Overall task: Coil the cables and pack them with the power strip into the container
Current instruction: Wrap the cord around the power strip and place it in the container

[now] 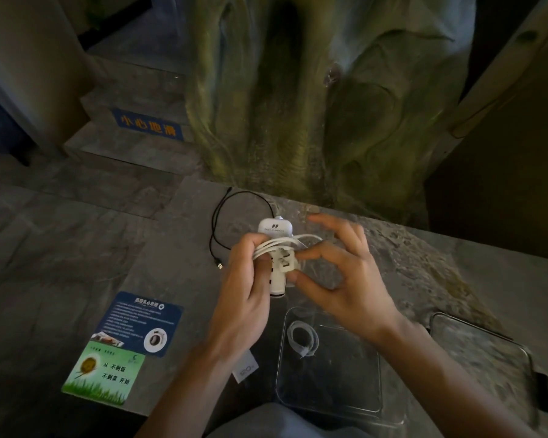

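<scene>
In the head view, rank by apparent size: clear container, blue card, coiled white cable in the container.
1. Clear container, clearly largest.
2. Blue card.
3. Coiled white cable, smallest.
The container lies slightly nearer the camera, but the gaps are too wide for that to matter.

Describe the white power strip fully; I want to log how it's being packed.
The power strip is a small white plastic block with a grey logo on its far end. White cord is wrapped in loops around its middle, and its plug lies against those loops. It is held above the table, long axis pointing away. The left hand grips its left side; the right hand's fingers pinch the plug and cord.
</scene>
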The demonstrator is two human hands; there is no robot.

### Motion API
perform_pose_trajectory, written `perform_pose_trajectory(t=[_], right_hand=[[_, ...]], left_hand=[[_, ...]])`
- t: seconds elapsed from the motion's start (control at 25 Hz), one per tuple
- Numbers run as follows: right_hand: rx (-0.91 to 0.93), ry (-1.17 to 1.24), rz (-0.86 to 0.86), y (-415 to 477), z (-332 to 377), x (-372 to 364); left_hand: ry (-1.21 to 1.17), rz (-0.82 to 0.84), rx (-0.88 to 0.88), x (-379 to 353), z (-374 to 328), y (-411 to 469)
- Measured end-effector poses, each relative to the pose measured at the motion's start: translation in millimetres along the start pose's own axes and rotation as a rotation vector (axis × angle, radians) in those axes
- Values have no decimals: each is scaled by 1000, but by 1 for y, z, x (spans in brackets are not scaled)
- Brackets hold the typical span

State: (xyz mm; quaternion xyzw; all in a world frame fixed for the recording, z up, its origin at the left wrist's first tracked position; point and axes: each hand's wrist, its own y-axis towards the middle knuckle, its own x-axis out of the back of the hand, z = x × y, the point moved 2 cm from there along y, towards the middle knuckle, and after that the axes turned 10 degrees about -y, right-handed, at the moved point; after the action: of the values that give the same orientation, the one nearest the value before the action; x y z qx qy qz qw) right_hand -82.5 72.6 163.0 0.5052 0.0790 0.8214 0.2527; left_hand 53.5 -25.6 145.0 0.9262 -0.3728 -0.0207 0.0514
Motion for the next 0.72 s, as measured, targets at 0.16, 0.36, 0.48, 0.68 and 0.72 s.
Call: perform_pose_trajectory(t=[0.16, 0.36, 0.48, 0.68, 0.72], right_hand=[[63, 100, 110, 4, -2, 9], [32, 155, 178, 7, -1, 20], [-11, 198, 233, 9, -1, 21], [-2, 191, 307, 16, 1, 25], [-17, 189, 322, 16, 2, 25]], left_hand=[[-26, 35, -4, -2, -3, 1], [-125, 80, 63, -5, -9, -1], [-130, 96, 45, -5, -10, -2], [-121, 96, 37, -8, -13, -5], [-115, 97, 43, -9, -13, -5]])
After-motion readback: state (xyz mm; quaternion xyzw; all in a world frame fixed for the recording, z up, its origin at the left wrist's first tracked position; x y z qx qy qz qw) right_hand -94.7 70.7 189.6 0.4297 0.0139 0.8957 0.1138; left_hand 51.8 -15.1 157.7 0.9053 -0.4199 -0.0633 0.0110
